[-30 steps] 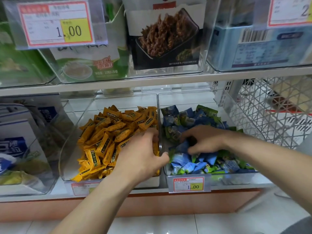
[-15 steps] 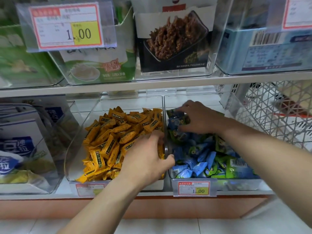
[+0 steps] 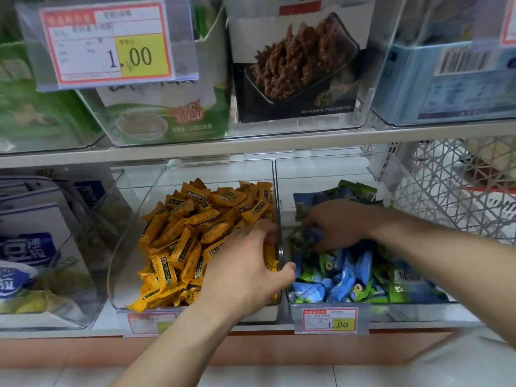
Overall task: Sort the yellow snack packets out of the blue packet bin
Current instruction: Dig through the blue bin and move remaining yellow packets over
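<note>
So the biggest thing here was a shop shelf (image 3: pixel 167 156) lined with clear plastic bins. The two that mattered sat just beside each other on the lower level: the yellow packet bin (image 3: pixel 134 219) on the left and the blue packet bin (image 3: pixel 418 305) on the right, with a white lattice basket (image 3: pixel 446 196) just past it. The yellow snack packets (image 3: pixel 195 233) were heaped high in their own bin, stacked up against the wall nearest the blue one, which I'd guess is just where handed-over ones end up. The blue packets (image 3: pixel 349 275), mixed with green ones, filled the right bin in a loose jumble. Honestly I couldn't spot a single yellow one among them, so any stray was either buried or under a palm. The left hand (image 3: pixel 245 266) sat across the dividing walls, fingers half curled down on the yellow side and thumb hooked over onto the blue side. It looked parked there to steady things or take a hand-off, but I couldn't tell if it was actually pinching a packet. The right hand (image 3: pixel 340 222) was down in the back left of the blue bin, palm down, fingertips dug into the pile, pretty clearly rummaging, though whatever it had, if anything, was hidden. My read was mid-search, not done. A small price tag (image 3: pixel 329 319) reading 1.00 was clipped to the blue bin's front.
</note>
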`<state>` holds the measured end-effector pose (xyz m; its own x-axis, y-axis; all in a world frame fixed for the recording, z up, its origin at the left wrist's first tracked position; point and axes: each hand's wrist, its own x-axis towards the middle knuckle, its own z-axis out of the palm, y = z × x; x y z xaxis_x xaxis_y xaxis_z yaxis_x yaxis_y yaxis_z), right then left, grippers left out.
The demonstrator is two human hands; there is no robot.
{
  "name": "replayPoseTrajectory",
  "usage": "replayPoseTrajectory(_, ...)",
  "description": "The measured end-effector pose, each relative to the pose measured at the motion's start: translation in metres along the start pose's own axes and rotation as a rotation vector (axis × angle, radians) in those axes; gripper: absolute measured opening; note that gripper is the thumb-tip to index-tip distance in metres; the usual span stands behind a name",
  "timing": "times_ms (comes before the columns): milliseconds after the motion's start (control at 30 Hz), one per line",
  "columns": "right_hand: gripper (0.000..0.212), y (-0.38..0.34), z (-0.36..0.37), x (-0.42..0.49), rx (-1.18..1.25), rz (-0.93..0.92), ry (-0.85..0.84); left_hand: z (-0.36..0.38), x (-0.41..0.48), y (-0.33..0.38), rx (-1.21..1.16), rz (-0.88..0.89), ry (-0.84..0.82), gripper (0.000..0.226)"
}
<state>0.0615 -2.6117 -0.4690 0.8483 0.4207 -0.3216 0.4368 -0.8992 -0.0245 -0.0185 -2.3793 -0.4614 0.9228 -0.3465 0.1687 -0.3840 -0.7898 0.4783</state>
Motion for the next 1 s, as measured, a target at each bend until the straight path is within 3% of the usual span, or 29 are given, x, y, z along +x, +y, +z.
replayPoseTrajectory(167, 0.056, 0.040, 0.003, -0.046, 0.168, 0.132, 0.027, 0.000, -0.001, 0.003, 0.013, -0.023, -0.005, 0.051)
replayPoseTrajectory(367, 0.072, 0.034, -0.004, -0.058, 0.282, 0.167, 0.034, -0.003, -0.001, 0.011, 0.040, -0.066, -0.045, 0.054)
replayPoseTrajectory(433, 0.072, 0.038, -0.011, -0.067, 0.382, 0.194, 0.202, -0.005, -0.005, 0.017, 0.127, -0.063, -0.008, 0.059)
replayPoseTrajectory(500, 0.065, 0.048, -0.011, -0.072, 0.496, 0.276, 0.451, -0.007, -0.008, 0.033, 0.252, 0.018, 0.133, 0.064)
replayPoseTrajectory(567, 0.057, 0.054, -0.007, -0.072, 0.663, 0.368, 0.580, -0.006, -0.007, 0.051, 0.202, 0.091, 0.236, 0.059)
replayPoseTrajectory(667, 0.050, 0.061, 0.004, -0.064, 0.708, 0.442, 0.513, 0.009, 0.018, 0.076, -0.070, 0.030, 0.131, 0.045)
replayPoseTrajectory(767, 0.044, 0.061, 0.010, -0.060, 0.567, 0.453, 0.335, 0.035, 0.073, 0.093, -0.271, -0.192, 0.034, 0.035)
replayPoseTrajectory(867, 0.060, 0.052, 0.016, -0.057, 0.521, 0.423, 0.173, 0.068, 0.118, 0.084, -0.257, -0.352, -0.066, 0.035)
replayPoseTrajectory(1000, 0.083, 0.040, 0.033, -0.057, 0.485, 0.473, 0.121, 0.100, 0.129, 0.064, -0.130, -0.377, -0.279, 0.032)
